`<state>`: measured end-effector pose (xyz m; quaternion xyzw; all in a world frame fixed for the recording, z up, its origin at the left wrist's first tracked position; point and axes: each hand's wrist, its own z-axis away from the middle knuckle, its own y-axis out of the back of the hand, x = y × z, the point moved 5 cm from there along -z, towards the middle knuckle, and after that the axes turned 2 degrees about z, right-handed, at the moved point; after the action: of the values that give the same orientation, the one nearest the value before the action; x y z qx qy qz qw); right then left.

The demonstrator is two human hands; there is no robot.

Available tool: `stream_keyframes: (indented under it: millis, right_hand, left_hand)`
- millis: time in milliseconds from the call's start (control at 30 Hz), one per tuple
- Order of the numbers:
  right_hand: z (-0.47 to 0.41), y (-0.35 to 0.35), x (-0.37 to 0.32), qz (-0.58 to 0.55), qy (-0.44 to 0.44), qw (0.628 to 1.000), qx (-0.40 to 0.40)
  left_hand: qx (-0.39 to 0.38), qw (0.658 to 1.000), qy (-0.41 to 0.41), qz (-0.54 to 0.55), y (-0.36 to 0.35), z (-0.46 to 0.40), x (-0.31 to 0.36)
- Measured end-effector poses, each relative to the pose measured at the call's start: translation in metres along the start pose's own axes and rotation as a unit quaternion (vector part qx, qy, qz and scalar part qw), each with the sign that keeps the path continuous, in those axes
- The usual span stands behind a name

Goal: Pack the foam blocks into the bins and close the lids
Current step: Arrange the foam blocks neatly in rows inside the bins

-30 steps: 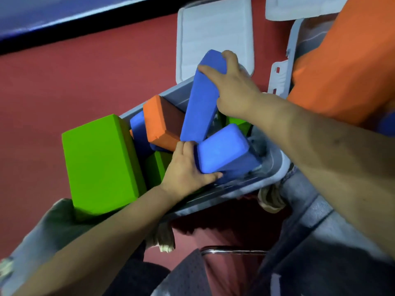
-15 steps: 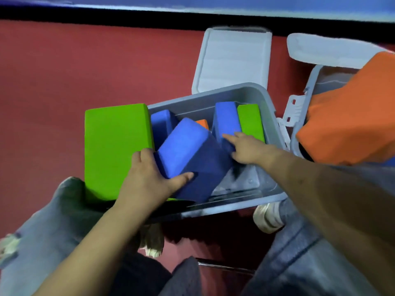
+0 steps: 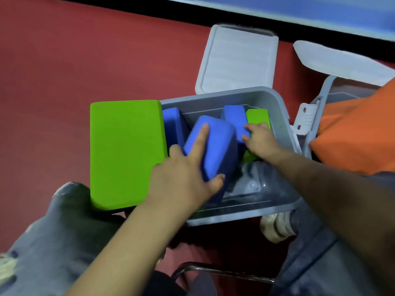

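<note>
Packing's maybe halfway: left hand is gripping a blue block tilting inside the bin, right hand is pressing another blue one, fingers loosely curled. Lid lying open behind, green block sticking out left.

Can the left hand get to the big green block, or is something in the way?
Probably yes. The left hand is on the tilted blue block, and the big green block stands right beside it at the bin's left end, with nothing between them.

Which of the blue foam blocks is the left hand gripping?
The tilted blue block in the middle of the bin; the left hand wraps it.
</note>
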<state>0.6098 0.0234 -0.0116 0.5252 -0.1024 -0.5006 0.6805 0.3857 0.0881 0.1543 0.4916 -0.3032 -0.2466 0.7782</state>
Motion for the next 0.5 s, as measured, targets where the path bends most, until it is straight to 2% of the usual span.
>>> stream_keyframes:
  millis: [67, 100, 167, 300, 400, 500]
  right_hand:
    - [-0.005, 0.012, -0.017, -0.159, -0.050, 0.985, -0.036]
    - [-0.005, 0.018, -0.025, -0.240, -0.090, 0.964, -0.073]
    - [-0.006, 0.029, -0.039, -0.321, -0.141, 0.927, -0.137]
    - [-0.003, 0.035, -0.052, -0.300, -0.121, 0.923, -0.207]
    - [0.011, 0.024, -0.055, -0.230, -0.121, 0.930, -0.260]
    - [0.023, 0.022, -0.059, -0.168, -0.106, 0.943, -0.266]
  left_hand:
    - [0.002, 0.997, -0.071, -0.015, -0.004, 0.006, 0.015]
    - [-0.003, 0.995, -0.103, -0.013, -0.006, 0.008, 0.019]
    - [-0.031, 0.986, -0.161, -0.007, -0.011, 0.007, 0.021]
    - [-0.086, 0.969, -0.232, 0.001, -0.020, 0.003, 0.022]
    - [-0.108, 0.972, -0.210, 0.017, -0.043, -0.008, 0.024]
    - [-0.205, 0.962, -0.175, 0.055, -0.091, -0.021, 0.021]
